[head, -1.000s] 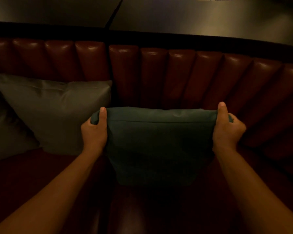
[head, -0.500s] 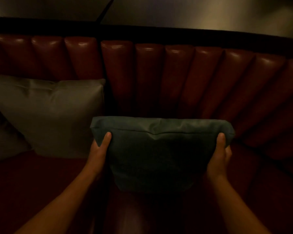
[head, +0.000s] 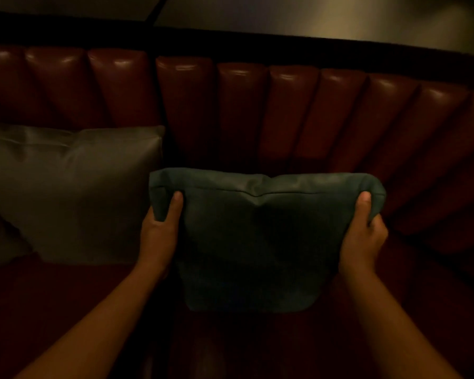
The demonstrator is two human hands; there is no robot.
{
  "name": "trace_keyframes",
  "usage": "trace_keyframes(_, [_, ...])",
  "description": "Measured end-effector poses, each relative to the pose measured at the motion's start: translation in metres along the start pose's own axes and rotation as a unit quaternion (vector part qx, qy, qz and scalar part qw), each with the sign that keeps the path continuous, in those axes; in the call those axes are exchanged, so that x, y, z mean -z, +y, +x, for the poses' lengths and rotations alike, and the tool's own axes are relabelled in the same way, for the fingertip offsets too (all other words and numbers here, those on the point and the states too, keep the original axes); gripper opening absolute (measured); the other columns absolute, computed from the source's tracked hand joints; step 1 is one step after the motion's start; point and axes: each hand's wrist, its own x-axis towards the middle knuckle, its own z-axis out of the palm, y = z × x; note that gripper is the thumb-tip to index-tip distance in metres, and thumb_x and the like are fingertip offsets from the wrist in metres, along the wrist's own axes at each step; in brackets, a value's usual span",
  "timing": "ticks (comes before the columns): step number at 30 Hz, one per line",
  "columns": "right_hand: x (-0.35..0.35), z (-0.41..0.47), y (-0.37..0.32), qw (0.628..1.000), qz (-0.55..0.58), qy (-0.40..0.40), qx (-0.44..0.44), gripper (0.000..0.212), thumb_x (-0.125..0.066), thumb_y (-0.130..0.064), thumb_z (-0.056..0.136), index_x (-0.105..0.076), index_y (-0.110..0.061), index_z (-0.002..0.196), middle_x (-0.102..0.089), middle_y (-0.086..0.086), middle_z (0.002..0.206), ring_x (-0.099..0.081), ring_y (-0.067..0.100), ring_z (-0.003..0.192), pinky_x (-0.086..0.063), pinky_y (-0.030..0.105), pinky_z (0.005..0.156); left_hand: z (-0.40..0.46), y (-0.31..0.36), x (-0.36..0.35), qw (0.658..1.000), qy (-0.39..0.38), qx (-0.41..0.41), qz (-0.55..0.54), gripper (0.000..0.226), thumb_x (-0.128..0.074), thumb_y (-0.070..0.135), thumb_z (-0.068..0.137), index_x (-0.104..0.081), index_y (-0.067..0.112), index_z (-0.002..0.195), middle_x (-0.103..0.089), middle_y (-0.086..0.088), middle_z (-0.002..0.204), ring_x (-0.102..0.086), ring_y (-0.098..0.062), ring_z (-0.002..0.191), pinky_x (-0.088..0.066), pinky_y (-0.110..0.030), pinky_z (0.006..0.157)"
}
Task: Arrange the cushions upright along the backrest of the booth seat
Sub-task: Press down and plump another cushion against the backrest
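The teal cushion (head: 246, 242) stood on its lower edge on the booth seat (head: 66, 296), directly in front of the ribbed red backrest (head: 257, 113), which serves as the landmark below. Its top seam sat just short of the backrest; whether its rear face touched the ribs could not be determined.

Grip state:
- The left hand (head: 159, 231) pinched the upper left corner of the cushion, thumb on the front face, remaining fingers hidden behind the fabric.
- The right hand (head: 363, 231) pinched the upper right corner in the same manner, thumb forward, fingers curled round the edge.

Handling assessment:
- The top edge sagged and creased between the two hands, which indicated a soft, loosely filled body of low weight.
- The cover appeared matte and cloth-like, so slippage was judged unlikely.
- A grip at both upper corners gave control of tilt. A single central grip would probably have let the corners droop.
- Fragility was judged negligible. The main risk was the cushion slumping forward away from the backrest on release.

A grey cushion (head: 74, 192) leaned upright against the backrest just left of the teal cushion, the two near or overlapping at their adjacent edges.
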Motion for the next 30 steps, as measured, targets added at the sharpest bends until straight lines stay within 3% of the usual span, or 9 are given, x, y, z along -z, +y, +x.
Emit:
trace_keyframes(4, [-0.004,0.02,-0.022,0.999,0.014,0.04,0.011,0.046,-0.055,-0.066,0.092,-0.075,-0.028,0.108,-0.072,-0.011,0.098,-0.069,0.008,0.099,-0.057,0.037,0.092,0.015,0.02,-0.018,0.999,-0.027,-0.012,-0.016,0.011,-0.06,0.046,0.093,-0.063,0.04,0.102,-0.065,0.022,0.102,-0.06,0.01,0.094,-0.045,-0.006,0.072])
trace_keyframes(7, [-0.012,0.044,-0.043,0.998,0.024,0.048,0.029,0.04,-0.057,-0.061,0.095,-0.076,-0.027,0.105,-0.073,-0.014,0.096,-0.07,0.005,0.097,-0.058,0.035,0.09,0.028,0.04,-0.036,0.999,-0.028,-0.018,-0.043,0.012,-0.062,0.046,0.093,-0.065,0.039,0.102,-0.068,0.021,0.102,-0.064,0.013,0.091,-0.047,-0.004,0.07])
trace_keyframes(9, [-0.02,0.062,-0.05,0.998,0.011,0.044,0.033,0.039,-0.057,-0.066,0.091,-0.076,-0.034,0.095,-0.073,-0.016,0.091,-0.07,0.006,0.097,-0.058,0.035,0.09,0.039,0.05,-0.047,0.998,-0.032,-0.027,-0.054,0.02,-0.064,0.051,0.09,-0.066,0.039,0.106,-0.07,0.018,0.108,-0.065,0.006,0.101,-0.049,-0.012,0.08])
trace_keyframes(11, [-0.029,0.075,-0.046,0.999,-0.011,0.038,0.024,0.046,-0.055,-0.07,0.09,-0.078,-0.032,0.102,-0.072,-0.017,0.093,-0.069,0.009,0.099,-0.056,0.037,0.093,0.051,0.053,-0.053,0.996,-0.054,-0.021,-0.066,0.033,-0.065,0.057,0.087,-0.065,0.038,0.114,-0.07,0.013,0.116,-0.064,-0.005,0.111,-0.05,-0.022,0.089])
trace_keyframes(17, [-0.056,0.102,-0.014,0.988,-0.14,-0.067,-0.018,0.059,-0.045,-0.057,0.103,-0.05,-0.018,0.146,-0.058,0.011,0.144,-0.052,0.031,0.133,-0.038,0.032,0.108,0.073,0.033,-0.074,0.998,-0.044,-0.036,-0.036,0.08,-0.076,0.05,0.081,-0.04,0.028,0.149,-0.055,0.006,0.141,-0.055,-0.011,0.129,-0.045,-0.032,0.108])
trace_keyframes(22, [-0.066,0.092,-0.01,0.992,-0.066,-0.107,0.011,0.057,-0.044,-0.048,0.106,-0.039,-0.019,0.154,-0.05,0.005,0.152,-0.046,0.021,0.139,-0.033,0.022,0.107,0.073,0.018,-0.065,0.992,-0.071,-0.076,0.068,0.117,-0.091,0.052,0.062,-0.024,0.034,0.156,-0.047,0.008,0.152,-0.049,-0.009,0.135,-0.041,-0.04,0.114])
trace_keyframes(24, [-0.068,0.091,-0.014,0.995,-0.049,-0.086,0.028,0.052,-0.047,-0.041,0.107,-0.046,-0.013,0.15,-0.056,0.006,0.145,-0.051,0.019,0.133,-0.037,0.018,0.106,0.075,0.019,-0.065,0.99,-0.076,-0.086,0.083,0.114,-0.09,0.056,0.061,-0.028,0.036,0.155,-0.051,0.01,0.148,-0.052,-0.008,0.133,-0.043,-0.043,0.113])
trace_keyframes(28, [-0.066,0.099,-0.018,0.997,-0.037,-0.026,0.06,0.041,-0.048,-0.031,0.108,-0.056,-0.003,0.138,-0.062,0.003,0.125,-0.054,0.006,0.109,-0.032,-0.005,0.079,0.072,0.025,-0.078,0.985,-0.07,-0.126,0.099,0.109,-0.086,0.054,0.065,-0.029,0.033,0.155,-0.053,0.011,0.146,-0.054,-0.004,0.13,-0.045,-0.038,0.112])
trace_keyframes(30, [-0.064,0.101,-0.014,0.996,-0.055,-0.044,0.06,0.043,-0.045,-0.033,0.109,-0.052,-0.006,0.143,-0.056,-0.002,0.13,-0.049,0.004,0.116,-0.028,-0.006,0.084,0.071,0.024,-0.082,0.984,-0.073,-0.122,0.107,0.11,-0.085,0.055,0.065,-0.025,0.036,0.156,-0.052,0.012,0.147,-0.053,-0.003,0.13,-0.045,-0.037,0.112])
